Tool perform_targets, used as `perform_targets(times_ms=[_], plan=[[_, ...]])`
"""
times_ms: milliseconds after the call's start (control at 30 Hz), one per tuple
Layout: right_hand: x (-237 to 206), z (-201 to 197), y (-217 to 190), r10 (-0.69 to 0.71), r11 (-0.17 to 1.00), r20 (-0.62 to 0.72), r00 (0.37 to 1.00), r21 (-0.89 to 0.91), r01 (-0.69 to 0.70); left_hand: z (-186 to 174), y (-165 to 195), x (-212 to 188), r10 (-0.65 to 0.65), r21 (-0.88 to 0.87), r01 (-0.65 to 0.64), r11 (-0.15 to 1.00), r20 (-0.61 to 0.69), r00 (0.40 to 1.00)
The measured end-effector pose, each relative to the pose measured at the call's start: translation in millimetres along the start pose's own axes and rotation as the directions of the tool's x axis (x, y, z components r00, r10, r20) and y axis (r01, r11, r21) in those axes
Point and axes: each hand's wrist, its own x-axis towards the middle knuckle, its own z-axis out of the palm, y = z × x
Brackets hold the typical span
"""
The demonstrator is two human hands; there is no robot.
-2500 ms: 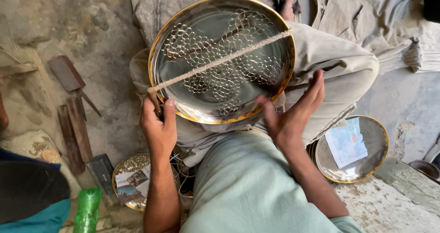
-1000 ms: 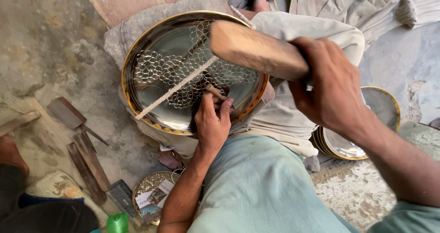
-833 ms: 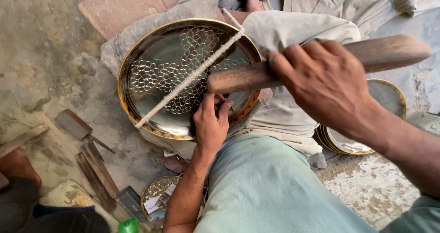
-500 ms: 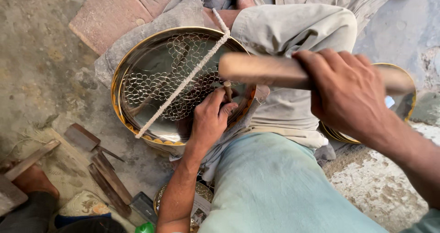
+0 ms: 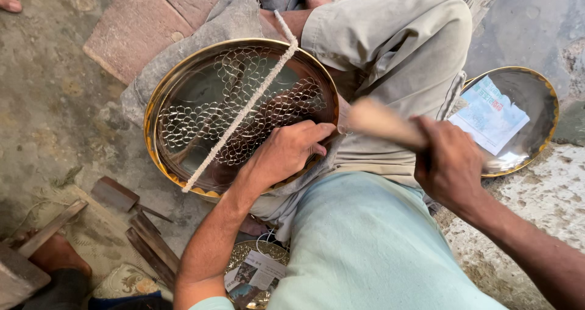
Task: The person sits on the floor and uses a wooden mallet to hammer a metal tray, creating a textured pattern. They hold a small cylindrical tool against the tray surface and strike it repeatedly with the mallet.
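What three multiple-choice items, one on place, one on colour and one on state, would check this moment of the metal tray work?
1. Where does the left hand rest?
A. on the near rim of the large round tray
B. on the brick slab
C. on the floor

2. What colour is the tray's rim?
A. blue
B. golden
C. black

3. What is the right hand doing?
A. lying open and empty
B. holding paper
C. closed around a wooden mallet

Answers: 1 A, its fingers lie on the tray's near edge. 2 B, the edge shines golden. 3 C, the fingers wrap the handle, the blurred head pointing toward the tray.
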Motion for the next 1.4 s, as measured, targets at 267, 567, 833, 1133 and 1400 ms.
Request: perform_targets(times_ms=[267, 567, 833, 1133, 1400], plan=[[-7, 15, -9, 0.112, 0.99, -0.039, 0.993, 0.094, -0.108, -6, 2, -5, -0.052, 0.016, 0.051, 0.999, 0.084, 0.995], [-13, 8, -8, 0.141, 0.962, -0.135, 0.981, 0.251, -0.103, -9, 6, -9, 0.077, -0.035, -0.08, 0.996, -0.08, 0.994], [-27, 15, 6, 0.425, 0.817, -0.002, 0.905, 0.432, -0.382, -13, 15, -6, 0.006, 0.155, -0.024, 0.988, 0.114, 0.993], [-12, 26, -4, 0.108, 0.935, -0.115, 0.988, 0.35, -0.061, -4, 13, -13, -0.012, 0.199, -0.006, 0.98, 0.087, 0.996], [35, -10, -43, 0.076, 0.979, 0.002, 0.997, 0.19, -0.075, 9, -4, -41, -0.023, 0.113, 0.053, 0.992, -0.249, 0.968]])
